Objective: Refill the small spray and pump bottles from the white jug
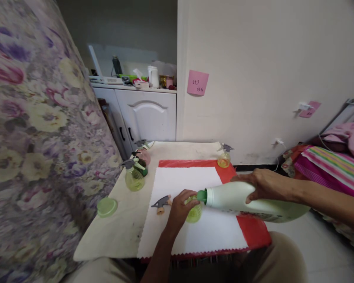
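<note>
My right hand grips a large pale-green detergent bottle, tipped nearly level with its green spout pointing left. That spout meets the mouth of a small yellow-green spray bottle standing on the white sheet. The fingers of my left hand are wrapped round the top of the small bottle, partly hiding its neck. Whether liquid flows between them I cannot tell. Left of my left hand lies a loose spray head, grey with a tan collar. A round green cap rests on the table's left side.
Spray bottles with heads on stand at the left: a yellow-green one, a dark green one and a pink one. Another yellow one stands far right on a red sheet. A flowered curtain hangs left; a wall rises behind.
</note>
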`<state>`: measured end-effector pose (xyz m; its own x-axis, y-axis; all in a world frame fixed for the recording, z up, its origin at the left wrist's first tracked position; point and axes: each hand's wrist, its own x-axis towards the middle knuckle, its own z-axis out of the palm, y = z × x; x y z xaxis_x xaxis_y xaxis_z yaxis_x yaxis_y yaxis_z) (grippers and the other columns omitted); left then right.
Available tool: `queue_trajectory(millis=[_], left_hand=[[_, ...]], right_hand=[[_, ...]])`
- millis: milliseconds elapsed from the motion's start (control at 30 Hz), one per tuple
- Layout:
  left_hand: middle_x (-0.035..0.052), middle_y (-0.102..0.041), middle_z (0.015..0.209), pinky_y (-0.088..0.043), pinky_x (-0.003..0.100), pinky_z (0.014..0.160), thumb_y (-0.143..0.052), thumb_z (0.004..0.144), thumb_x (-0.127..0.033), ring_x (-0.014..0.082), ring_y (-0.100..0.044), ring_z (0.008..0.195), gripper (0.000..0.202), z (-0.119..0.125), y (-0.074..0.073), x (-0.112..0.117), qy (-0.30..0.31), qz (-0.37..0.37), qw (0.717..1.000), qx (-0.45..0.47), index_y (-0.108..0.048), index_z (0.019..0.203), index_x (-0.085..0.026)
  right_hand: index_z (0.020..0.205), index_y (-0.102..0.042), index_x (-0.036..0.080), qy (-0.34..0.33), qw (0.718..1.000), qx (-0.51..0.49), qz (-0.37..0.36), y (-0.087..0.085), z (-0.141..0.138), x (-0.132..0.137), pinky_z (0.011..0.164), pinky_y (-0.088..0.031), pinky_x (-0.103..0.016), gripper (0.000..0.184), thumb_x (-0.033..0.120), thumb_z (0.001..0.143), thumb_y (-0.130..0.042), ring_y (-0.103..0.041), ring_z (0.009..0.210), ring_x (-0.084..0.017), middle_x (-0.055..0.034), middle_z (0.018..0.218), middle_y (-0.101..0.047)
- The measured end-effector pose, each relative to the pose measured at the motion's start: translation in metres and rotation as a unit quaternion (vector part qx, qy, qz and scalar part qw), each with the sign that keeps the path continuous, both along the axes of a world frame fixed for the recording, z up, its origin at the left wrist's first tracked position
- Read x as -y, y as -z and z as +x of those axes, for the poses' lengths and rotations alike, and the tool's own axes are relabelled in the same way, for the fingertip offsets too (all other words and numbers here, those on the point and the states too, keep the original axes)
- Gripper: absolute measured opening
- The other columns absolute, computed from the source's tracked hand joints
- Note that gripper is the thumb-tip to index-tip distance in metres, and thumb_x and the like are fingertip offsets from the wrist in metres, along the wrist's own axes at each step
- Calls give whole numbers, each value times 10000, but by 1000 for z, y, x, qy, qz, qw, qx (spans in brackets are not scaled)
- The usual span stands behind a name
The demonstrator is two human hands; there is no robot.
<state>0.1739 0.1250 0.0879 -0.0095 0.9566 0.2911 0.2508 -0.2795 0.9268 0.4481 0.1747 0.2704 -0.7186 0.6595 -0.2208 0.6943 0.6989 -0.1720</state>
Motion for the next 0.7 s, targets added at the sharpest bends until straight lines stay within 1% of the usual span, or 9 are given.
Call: queue_trajectory(millis=[133,333,467,600,700], left_hand=[[45,-693,932,-461,348,860,-667,737,-248,227,-626,926,162,0,0,0,-5,-2,1000,2,-726,886,-218],[40,-698,938,-451,350,879,-659,748,-246,226,-631,929,159,0,-1,1,-5,-3,1000,-3,-730,889,-226],[49,-699,949,-457,357,878,-669,742,-245,232,-631,935,167,-1,-1,1,-2,0,1000,1,-734,894,-222],[40,-699,941,-456,354,881,-674,745,-253,228,-633,933,158,-1,-2,1,-1,-1,1000,4,-734,889,-228],[36,-696,936,-450,350,884,-672,741,-241,227,-630,936,153,-1,-3,1,-3,-3,1000,4,-732,882,-229]], right_hand=[[1216,-590,282,5,1000,11,7,1,0,-1,633,-450,-301,486,339,745,-693,-675,742,-252,-39,814,-730],[1241,-576,305,-2,1000,1,17,0,0,1,638,-454,-303,494,358,762,-682,-672,743,-254,-36,808,-721],[1240,-572,308,-6,1000,-5,11,-1,1,1,641,-456,-300,485,370,771,-679,-671,741,-249,-28,804,-717],[1280,-537,323,-4,1000,-2,9,0,2,0,646,-457,-313,541,352,763,-691,-671,733,-252,-29,805,-720],[1264,-551,337,-3,1000,-1,14,-2,1,1,640,-457,-318,519,366,764,-687,-671,726,-260,-28,795,-725]])
